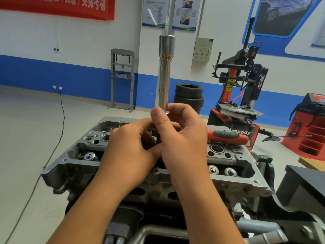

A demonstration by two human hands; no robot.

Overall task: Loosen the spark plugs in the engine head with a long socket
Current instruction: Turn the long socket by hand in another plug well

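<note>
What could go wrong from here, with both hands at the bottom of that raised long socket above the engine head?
1. The long socket stands tall above the right hand, pinched only at its lower end; it could tip or slip.
2. Whatever the left hand is handling at the socket's base is hidden; dropped, it might fall into the open engine head.
3. The red-handled tool rests on the head's edge and could be knocked off.

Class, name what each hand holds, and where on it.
The right hand pinches the long socket at its lower end. What the left hand grips is hidden.
</note>
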